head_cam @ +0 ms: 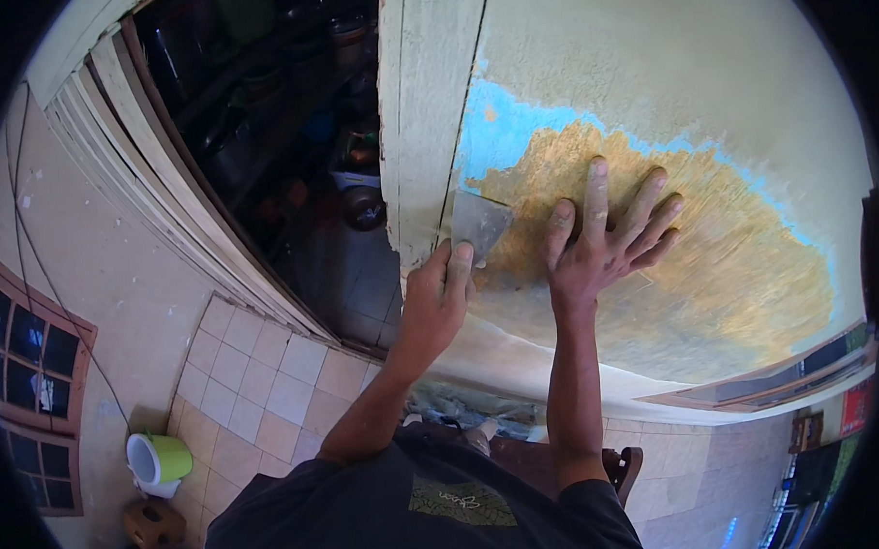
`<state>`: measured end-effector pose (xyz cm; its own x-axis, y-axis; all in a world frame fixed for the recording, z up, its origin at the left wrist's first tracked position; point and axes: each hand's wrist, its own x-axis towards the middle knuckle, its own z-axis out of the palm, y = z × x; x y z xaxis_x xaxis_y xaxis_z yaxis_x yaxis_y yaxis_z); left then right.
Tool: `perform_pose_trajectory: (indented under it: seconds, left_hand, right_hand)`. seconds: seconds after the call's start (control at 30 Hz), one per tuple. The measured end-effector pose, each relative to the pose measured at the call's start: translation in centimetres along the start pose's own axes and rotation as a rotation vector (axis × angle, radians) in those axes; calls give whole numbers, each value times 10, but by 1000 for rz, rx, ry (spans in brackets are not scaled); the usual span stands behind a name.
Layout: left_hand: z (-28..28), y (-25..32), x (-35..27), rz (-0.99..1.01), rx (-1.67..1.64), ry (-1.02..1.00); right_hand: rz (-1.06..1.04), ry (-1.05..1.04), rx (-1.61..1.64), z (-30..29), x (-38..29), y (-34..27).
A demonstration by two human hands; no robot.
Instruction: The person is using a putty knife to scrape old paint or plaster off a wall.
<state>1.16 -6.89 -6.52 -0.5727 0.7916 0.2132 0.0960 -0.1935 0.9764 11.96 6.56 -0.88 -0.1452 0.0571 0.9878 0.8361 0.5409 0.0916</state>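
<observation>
My left hand [434, 293] grips a metal putty knife [480, 221]; its wide blade lies against the wall next to the door frame [423, 130]. The handle is hidden in my fist. My right hand [604, 247] rests on the wall with its fingers spread and holds nothing. Under both hands spreads a large scraped patch [708, 265] of bare brown-yellow plaster. A band of bright blue paint [503, 123] borders the patch along its upper side. Beyond that, the wall keeps its pale coat of paint [657, 56].
A dark doorway [284, 178] opens at the left, with pots inside. Below me stands brown wooden furniture [624, 471], beside crumpled plastic sheeting [480, 407]. A green bucket [171, 458] stands on the tiled floor [254, 382]. A cable [67, 309] hangs down the left wall.
</observation>
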Motion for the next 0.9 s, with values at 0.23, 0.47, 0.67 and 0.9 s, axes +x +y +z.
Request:
perform_pose_trajectory:
  seconds: [0.23, 0.47, 0.67, 0.9]
  left_hand:
    - [-14, -4, 5, -17, -5, -30]
    - [-18, -10, -2, 30, 121, -29]
    - [-18, 12, 16, 90, 175, -10]
    - [-16, 15, 19, 96, 191, 12]
  right_hand:
    - [3, 6, -6, 5, -4, -4]
    - [3, 1, -19, 2, -4, -8]
    - [-17, -5, -2, 3, -5, -8]
    - [-12, -8, -2, 7, -2, -5]
